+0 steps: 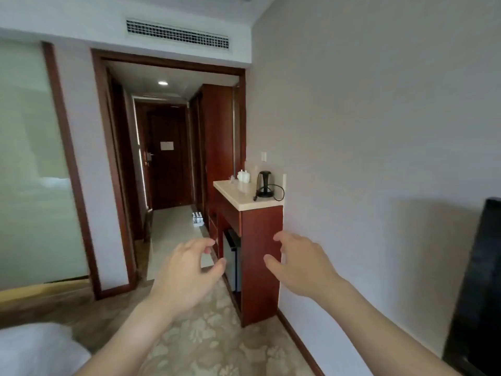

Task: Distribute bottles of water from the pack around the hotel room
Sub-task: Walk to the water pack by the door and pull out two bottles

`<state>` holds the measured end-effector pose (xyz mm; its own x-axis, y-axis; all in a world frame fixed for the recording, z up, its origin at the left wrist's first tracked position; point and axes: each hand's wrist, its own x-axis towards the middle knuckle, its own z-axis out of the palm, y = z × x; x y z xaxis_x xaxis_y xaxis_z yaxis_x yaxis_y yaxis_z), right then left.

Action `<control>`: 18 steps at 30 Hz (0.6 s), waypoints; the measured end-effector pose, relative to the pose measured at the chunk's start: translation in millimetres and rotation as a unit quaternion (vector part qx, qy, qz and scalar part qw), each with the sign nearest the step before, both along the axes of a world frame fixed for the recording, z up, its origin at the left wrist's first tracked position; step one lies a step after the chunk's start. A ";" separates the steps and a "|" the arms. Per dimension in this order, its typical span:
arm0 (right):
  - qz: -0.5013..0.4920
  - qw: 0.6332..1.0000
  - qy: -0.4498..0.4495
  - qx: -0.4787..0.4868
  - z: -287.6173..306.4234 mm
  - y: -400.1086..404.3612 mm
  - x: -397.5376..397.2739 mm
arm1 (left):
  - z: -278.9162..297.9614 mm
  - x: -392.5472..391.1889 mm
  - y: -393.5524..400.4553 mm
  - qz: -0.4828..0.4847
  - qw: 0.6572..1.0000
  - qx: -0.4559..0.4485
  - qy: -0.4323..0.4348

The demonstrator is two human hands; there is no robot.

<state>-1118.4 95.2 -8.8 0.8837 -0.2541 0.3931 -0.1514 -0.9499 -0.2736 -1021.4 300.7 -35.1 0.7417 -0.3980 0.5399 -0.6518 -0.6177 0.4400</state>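
Left hand: the left hand (187, 270) is raised in front of the wooden cabinet (260, 256), fingers loosely curled, holding nothing.
Right hand: the right hand (301, 267) hangs beside it, also empty and half open (thumb apart from fingers).
Cabinet top: a black kettle (264, 183) stands on it.
Pack: the pack of water bottles (197, 219) sits on the hallway floor beyond the cabinet.

Ahead of my hands, the cabinet (260, 256) is glossy red wood, its tabletop (238, 195) smooth pale stone, the carpet (211, 335) matt patterned pile.
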 end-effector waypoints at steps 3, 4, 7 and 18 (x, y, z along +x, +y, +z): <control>0.021 1.000 -0.001 0.008 -1.5 18.0 41.7 | -1.8 28.4 27.1 0.028 1.000 -0.002 0.005; 0.024 1.000 -0.003 0.009 -0.8 21.9 53.2 | -1.3 37.0 31.8 0.032 0.999 0.001 0.005; 0.045 0.999 -0.007 0.002 4.5 48.2 124.5 | -0.6 100.9 57.5 0.047 0.999 -0.005 0.003; 0.081 0.996 -0.004 0.024 19.4 78.0 319.2 | 10.4 291.4 78.3 0.054 0.999 0.005 -0.003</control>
